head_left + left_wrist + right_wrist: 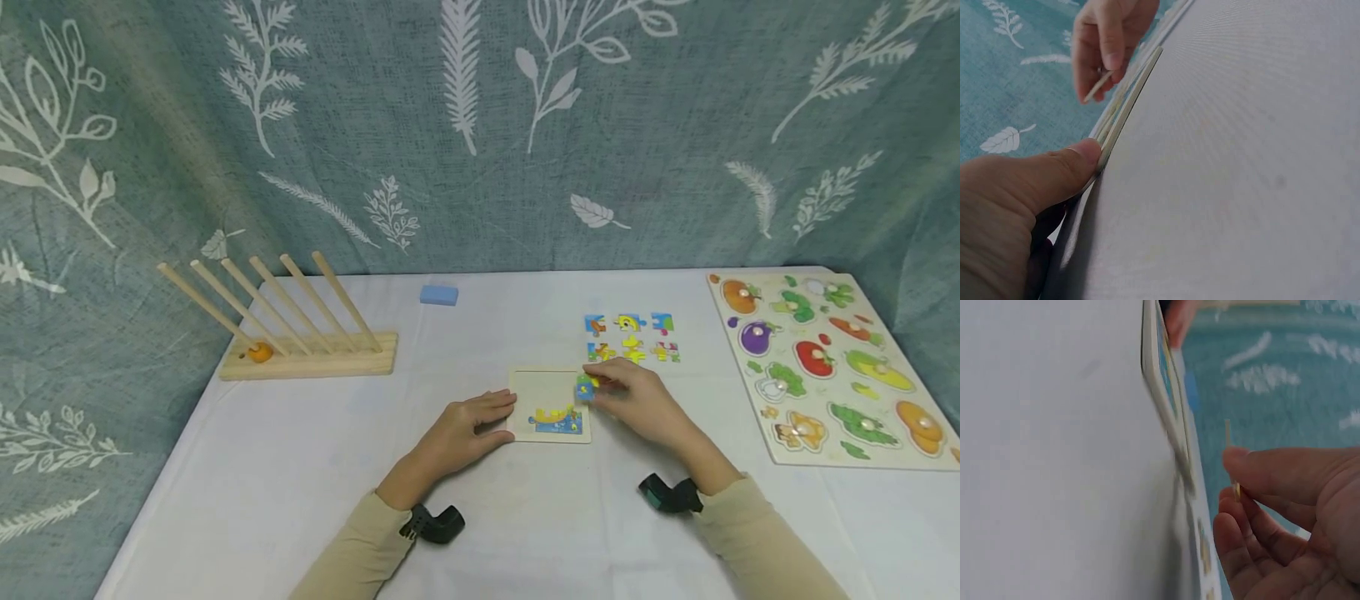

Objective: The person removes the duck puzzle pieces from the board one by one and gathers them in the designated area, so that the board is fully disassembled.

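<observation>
A square wooden puzzle tray (547, 383) lies on the white cloth, with joined blue and yellow puzzle pieces (558, 421) in its lower right part. My left hand (468, 429) rests at the tray's left edge, fingers fairly straight. Its thumb (1063, 172) touches the rim in the left wrist view. Over the tray's right edge, my right hand (637, 400) pinches a blue and green puzzle piece (585, 388) between thumb and fingers. The right wrist view shows this thin piece (1228, 432) edge-on, raised off the table. Behind that hand lie several loose puzzle pieces (630, 322) in two rows.
A wooden rack with several slanted pegs (307, 365) stands at the left, an orange ring-like piece (260, 352) at its base. A blue block (438, 295) lies near the back edge. On the right is a vegetable peg puzzle board (825, 400). A patterned curtain (480, 208) hangs behind.
</observation>
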The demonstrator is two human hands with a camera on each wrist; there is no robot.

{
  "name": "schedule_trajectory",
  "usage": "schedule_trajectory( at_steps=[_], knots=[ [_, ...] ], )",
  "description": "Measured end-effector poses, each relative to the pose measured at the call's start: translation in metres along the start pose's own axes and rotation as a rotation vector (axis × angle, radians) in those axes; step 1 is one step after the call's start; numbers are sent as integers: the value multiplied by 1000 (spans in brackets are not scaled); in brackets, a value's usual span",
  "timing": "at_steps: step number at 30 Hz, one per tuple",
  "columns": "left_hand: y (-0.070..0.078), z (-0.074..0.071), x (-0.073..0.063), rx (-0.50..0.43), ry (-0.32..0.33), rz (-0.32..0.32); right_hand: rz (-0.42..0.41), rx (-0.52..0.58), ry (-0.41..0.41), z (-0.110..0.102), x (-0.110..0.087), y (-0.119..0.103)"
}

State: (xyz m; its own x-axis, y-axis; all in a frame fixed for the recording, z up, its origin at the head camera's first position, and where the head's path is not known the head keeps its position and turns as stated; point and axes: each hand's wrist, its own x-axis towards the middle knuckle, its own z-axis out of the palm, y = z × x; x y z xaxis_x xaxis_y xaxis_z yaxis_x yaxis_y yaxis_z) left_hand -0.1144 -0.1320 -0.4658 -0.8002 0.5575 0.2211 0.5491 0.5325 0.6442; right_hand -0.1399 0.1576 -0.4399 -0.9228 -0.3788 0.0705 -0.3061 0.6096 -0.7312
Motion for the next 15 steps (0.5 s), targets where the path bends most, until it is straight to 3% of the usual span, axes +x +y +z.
schedule_trajectory(
  at_steps=[8, 15],
  knots=[
    [-1, -1, -1, 15, 9, 17, 20, -93, 13, -8, -3, 16],
    [0, -1, -1, 10, -4, 6, 0, -104, 11, -5, -4, 22]
  ],
)
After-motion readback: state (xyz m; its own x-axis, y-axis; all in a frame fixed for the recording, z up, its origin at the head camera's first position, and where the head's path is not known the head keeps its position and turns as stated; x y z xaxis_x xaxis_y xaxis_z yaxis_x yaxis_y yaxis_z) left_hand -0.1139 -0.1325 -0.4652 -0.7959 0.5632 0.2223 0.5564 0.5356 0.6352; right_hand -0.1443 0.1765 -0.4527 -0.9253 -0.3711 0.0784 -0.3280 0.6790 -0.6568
